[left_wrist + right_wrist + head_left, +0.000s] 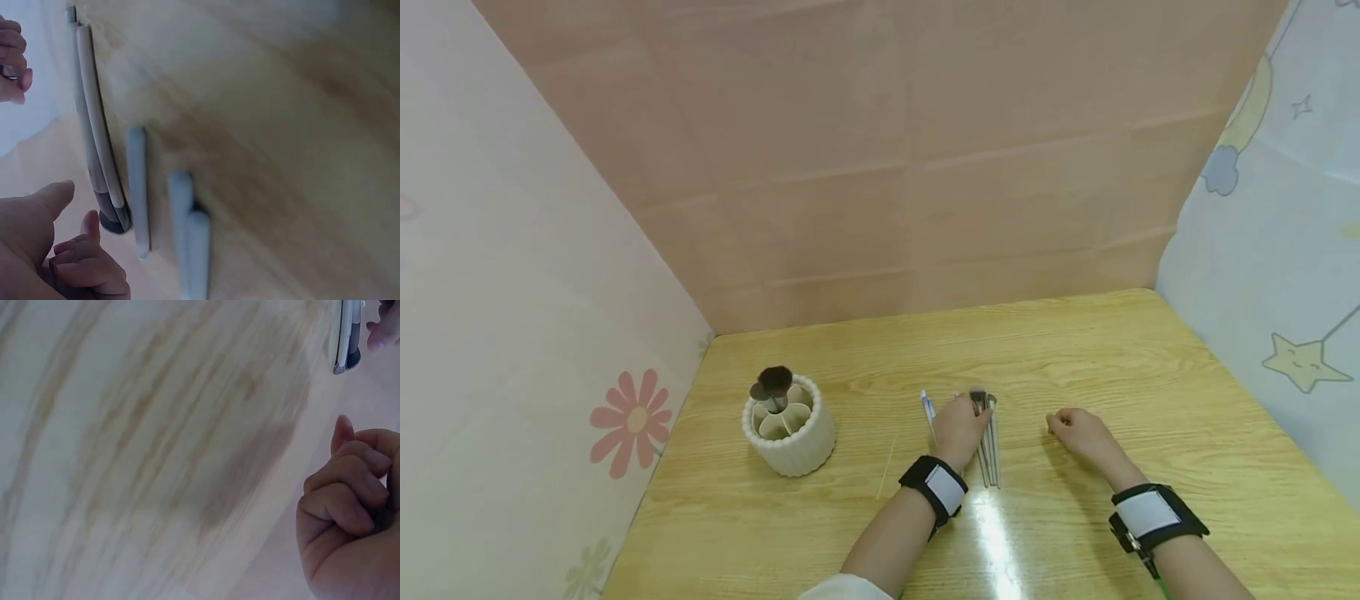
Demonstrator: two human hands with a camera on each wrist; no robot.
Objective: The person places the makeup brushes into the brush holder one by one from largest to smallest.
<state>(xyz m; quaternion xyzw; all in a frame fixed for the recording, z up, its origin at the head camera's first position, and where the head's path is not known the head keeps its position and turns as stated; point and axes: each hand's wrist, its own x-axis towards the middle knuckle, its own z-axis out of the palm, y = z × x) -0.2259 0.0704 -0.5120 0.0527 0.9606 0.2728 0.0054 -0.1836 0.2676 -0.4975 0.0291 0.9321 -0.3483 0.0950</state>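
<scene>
In the head view my left hand (958,432) is over a group of makeup brushes (989,450) that lie side by side with silvery handles. The left wrist view has its thumb stretched out and its other fingers bent, close beside two brushes (100,137) with dark tips; nothing shows between thumb and fingers. A short grey-blue handle (137,187) and two blurred pale ones (199,250) lie alongside. A slim blue-and-white item (927,406) extends past the hand's left side. My right hand (1081,433), fingers loosely curled and holding nothing, stays off to the right.
At the left stands a cream ribbed holder (801,450) with petal-shaped compartments. A dark fluffy brush (775,380) and a smaller brown-headed one (759,391) stand in it. Between holder and left hand, a thin pale stick (886,468) lies on the wooden table (1060,350).
</scene>
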